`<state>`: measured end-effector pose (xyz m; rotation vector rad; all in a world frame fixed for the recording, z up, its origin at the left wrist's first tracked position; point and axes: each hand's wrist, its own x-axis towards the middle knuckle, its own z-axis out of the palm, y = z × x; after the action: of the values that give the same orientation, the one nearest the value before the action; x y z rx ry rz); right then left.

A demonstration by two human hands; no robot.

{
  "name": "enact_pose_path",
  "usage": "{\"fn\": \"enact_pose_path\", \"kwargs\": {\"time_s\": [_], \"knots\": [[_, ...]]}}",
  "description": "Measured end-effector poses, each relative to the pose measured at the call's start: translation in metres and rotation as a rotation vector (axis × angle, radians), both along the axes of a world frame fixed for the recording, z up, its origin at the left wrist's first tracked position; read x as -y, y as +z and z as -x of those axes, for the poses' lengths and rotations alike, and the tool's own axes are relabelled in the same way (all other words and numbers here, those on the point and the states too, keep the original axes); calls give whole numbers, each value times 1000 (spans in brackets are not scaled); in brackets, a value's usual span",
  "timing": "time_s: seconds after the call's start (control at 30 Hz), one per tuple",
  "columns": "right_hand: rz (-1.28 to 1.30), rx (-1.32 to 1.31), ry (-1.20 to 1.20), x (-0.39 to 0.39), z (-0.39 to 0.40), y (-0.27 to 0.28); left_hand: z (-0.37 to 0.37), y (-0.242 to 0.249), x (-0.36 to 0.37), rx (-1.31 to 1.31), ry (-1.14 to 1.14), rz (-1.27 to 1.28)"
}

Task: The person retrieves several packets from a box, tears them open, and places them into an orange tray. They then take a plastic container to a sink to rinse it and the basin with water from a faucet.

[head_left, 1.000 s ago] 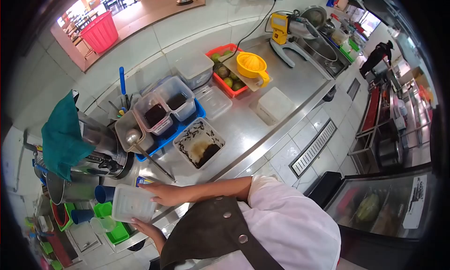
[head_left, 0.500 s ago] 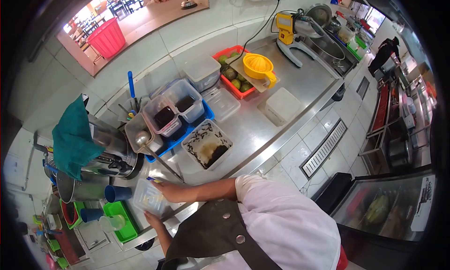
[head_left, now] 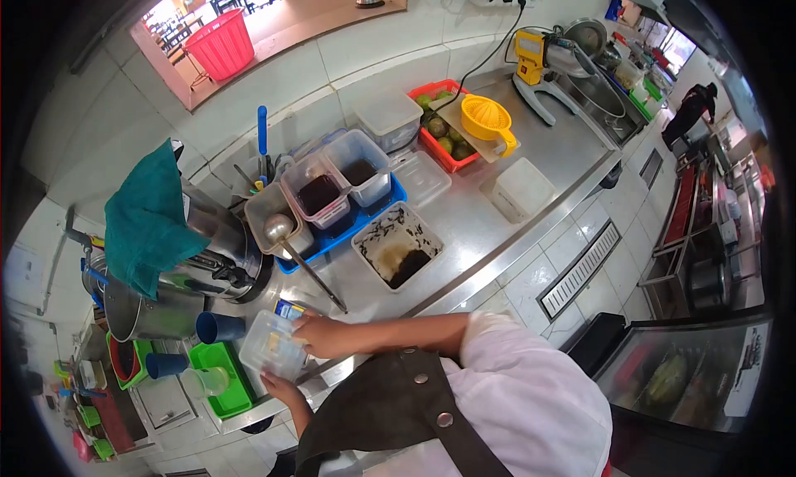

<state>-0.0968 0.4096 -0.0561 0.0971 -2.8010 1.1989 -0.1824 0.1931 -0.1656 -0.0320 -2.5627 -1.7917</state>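
Two dark-filled clear tubs point(head_left: 319, 197) point(head_left: 359, 175) are counted in one blue tray point(head_left: 377, 210), with one open tub of dark mix point(head_left: 398, 246) beside it. Two blue cups point(head_left: 218, 328) point(head_left: 166, 365), one ladle point(head_left: 279, 227) and one yellow juicer point(head_left: 485, 118) are noted. One small clear container point(head_left: 272, 354) is recorded between two hands point(head_left: 283, 389) point(head_left: 325, 336).

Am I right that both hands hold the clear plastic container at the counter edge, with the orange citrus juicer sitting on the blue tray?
Not quite. In the head view the orange citrus juicer sits on a board over the red basket, not on the blue tray. The rest stands: left hand and right hand hold the clear plastic container at the counter edge.
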Motion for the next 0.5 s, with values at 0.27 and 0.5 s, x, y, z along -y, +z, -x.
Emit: {"fn": "enact_pose_path", "kwargs": {"time_s": [0.27, 0.5], "knots": [[239, -405, -883, -303, -36, 103, -57, 126, -4, -85, 193, -194], [-121, 147, -1145, -480, -13, 4, -62, 243, -136, -155, 23, -598]]}}
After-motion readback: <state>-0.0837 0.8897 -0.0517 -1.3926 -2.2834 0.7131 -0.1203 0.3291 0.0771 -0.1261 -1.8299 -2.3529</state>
